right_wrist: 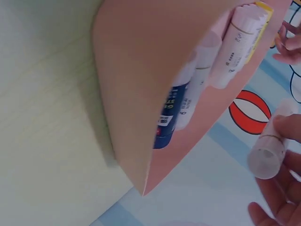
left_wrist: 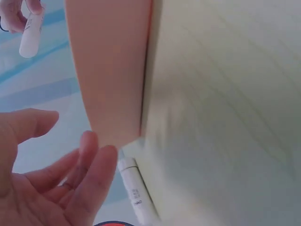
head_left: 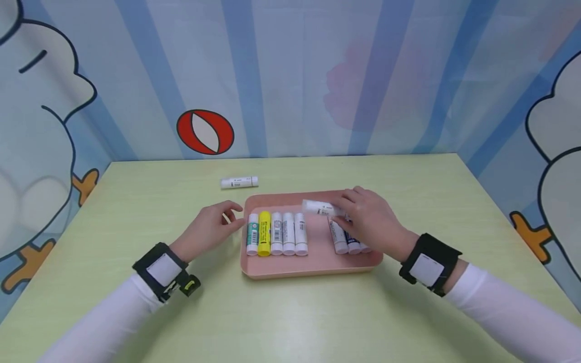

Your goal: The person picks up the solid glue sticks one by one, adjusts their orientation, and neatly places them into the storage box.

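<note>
My right hand [head_left: 372,214] pinches a white glue stick [head_left: 315,207] between thumb and fingers, held sideways above the pink tray [head_left: 320,239]. In the right wrist view, the end of this glue stick [right_wrist: 265,157] faces the camera. My left hand [head_left: 209,224] holds nothing; its fingers are loosely bent beside the tray's left edge. On the left of the tray lies a row of several glue sticks, among them a green-and-white one [head_left: 252,234] and a yellow one [head_left: 264,233]. Others, including a dark blue one [right_wrist: 171,115], lie on the right, partly hidden under my right hand.
Behind the tray, a single white glue stick [head_left: 239,182] lies on the pale yellow-green table [head_left: 290,317]. A printed blue curtain [head_left: 290,75] hangs behind the table's far edge. Both wrists wear black straps.
</note>
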The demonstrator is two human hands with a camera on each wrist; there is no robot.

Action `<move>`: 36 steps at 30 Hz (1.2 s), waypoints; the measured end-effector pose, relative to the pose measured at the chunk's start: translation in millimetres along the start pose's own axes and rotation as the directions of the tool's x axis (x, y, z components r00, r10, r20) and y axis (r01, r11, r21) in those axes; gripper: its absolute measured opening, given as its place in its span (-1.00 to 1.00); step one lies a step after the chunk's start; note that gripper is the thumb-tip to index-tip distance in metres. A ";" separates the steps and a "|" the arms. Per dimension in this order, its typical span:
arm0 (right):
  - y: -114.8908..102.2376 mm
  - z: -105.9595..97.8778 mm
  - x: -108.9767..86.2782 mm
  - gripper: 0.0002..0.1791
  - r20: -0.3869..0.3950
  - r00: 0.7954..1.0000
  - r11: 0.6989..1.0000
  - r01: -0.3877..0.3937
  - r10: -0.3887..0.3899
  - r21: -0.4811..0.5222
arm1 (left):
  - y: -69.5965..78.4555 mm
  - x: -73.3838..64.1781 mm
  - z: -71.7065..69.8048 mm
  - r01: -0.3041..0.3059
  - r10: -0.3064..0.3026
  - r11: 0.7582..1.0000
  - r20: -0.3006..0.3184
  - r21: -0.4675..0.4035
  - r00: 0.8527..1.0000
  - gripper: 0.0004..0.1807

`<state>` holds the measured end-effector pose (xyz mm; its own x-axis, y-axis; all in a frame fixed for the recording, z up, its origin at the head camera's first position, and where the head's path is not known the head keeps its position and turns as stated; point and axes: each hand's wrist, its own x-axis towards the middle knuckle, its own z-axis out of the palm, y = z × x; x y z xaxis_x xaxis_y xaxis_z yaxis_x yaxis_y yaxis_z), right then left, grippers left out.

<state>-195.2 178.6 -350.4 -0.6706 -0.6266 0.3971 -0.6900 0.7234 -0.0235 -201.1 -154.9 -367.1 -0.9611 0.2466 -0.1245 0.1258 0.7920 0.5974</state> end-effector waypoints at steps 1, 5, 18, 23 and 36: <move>-0.4 -0.8 0.6 -0.64 0.021 0.999 0.999 -0.043 0.043 0.008 | -2.0 1.0 0.5 0.032 -0.032 0.999 0.022 -0.015 0.999 -0.51; -3.2 -0.8 3.0 -0.60 0.108 0.977 0.978 -0.191 0.182 0.081 | -7.3 3.5 6.2 0.137 -0.129 0.988 0.112 -0.069 0.985 -0.46; -15.8 7.1 14.1 -0.77 0.344 0.858 0.846 -0.474 0.382 0.243 | -0.2 10.8 24.5 0.188 -0.173 0.975 0.120 -0.118 0.977 -0.73; -22.8 12.5 16.0 -0.76 0.382 0.842 0.850 -0.481 0.380 0.215 | 2.3 10.2 26.1 0.182 -0.171 0.978 0.104 -0.098 0.980 -0.80; -31.9 22.6 20.4 -0.79 0.502 0.773 0.902 -0.431 0.388 -0.033 | 2.1 9.6 26.8 0.180 -0.170 0.978 0.099 -0.108 0.981 -0.82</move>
<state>-193.0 136.1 -362.3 -0.9229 -0.3492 -0.1625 -0.3240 0.9320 -0.1624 -203.5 -135.8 -388.2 -0.9394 0.1623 -0.3018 -0.0767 0.7588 0.6468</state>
